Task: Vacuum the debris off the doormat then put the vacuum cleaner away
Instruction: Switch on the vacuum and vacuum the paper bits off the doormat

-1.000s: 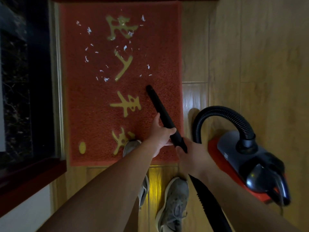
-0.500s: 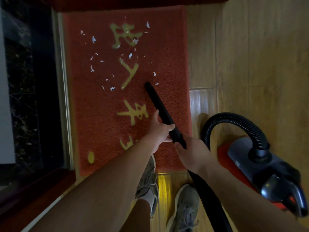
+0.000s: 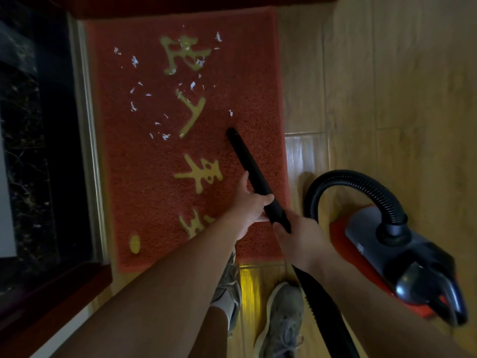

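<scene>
A red doormat (image 3: 144,177) with yellow characters lies on the floor ahead of me. Several white scraps of debris (image 3: 154,104) are scattered over its far half. I hold the vacuum's black nozzle tube (image 3: 247,161) with both hands; its tip rests on the mat just short of one scrap (image 3: 230,112). My left hand (image 3: 249,205) grips the tube from the left, and my right hand (image 3: 296,236) grips it lower down where the ribbed hose begins. The dark grey and red vacuum cleaner (image 3: 402,257) sits on the floor to the right, its hose (image 3: 356,182) arching up.
The floor (image 3: 387,86) is wooden planks to the right of the mat. A dark glass door or frame (image 3: 41,151) and a red-brown sill (image 3: 51,293) run along the mat's left side. My two grey shoes (image 3: 281,319) stand at the mat's near edge.
The nozzle tip has slid forward along the mat toward the scraps. My view has shifted, so the mat and vacuum sit lower and further right in the frame.
</scene>
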Motion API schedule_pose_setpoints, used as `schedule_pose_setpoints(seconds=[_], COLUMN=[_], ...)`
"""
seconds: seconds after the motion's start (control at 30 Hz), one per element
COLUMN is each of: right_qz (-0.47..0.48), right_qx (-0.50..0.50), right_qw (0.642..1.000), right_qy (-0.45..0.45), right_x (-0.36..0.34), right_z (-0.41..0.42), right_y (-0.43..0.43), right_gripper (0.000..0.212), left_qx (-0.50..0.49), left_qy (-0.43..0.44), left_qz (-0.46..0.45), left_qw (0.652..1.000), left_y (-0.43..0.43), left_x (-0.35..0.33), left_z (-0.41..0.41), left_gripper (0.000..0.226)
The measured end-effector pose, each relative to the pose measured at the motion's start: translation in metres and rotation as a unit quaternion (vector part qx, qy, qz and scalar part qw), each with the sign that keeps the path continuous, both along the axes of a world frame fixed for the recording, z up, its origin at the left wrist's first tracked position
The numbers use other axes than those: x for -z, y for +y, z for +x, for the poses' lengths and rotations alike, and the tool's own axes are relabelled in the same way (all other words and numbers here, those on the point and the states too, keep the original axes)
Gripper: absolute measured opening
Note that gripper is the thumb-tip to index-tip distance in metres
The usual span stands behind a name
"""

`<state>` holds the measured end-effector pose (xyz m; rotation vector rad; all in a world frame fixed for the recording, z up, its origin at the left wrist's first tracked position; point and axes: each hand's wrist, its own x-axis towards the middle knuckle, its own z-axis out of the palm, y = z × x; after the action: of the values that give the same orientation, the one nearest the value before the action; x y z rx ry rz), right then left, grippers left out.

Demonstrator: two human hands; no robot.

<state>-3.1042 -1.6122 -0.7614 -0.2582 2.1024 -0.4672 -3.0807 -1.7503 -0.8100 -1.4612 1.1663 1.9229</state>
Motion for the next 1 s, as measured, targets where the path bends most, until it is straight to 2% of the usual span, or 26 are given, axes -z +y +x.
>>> schedule_pose_setpoints(seconds=[0.6, 1.0], right_qz=[0.003, -0.005], right_qx=[0.027, 0.019], right_qw=[1.0, 1.0], right_qy=[0.006, 0.002], right_x=[0.006, 0.009], right_z=[-0.008, -0.015], right_y=[0.008, -0.018], right_gripper=[0.014, 0.024], left_qx=[0.018, 0.018], left_qy=[0.014, 0.011], left_qz=[-0.002, -0.007], left_qw=[1.0, 1.0], left_y=[0.007, -0.02], left_x=[0.002, 0.006], left_z=[-0.015, -0.022], left_gripper=[0.092, 0.091])
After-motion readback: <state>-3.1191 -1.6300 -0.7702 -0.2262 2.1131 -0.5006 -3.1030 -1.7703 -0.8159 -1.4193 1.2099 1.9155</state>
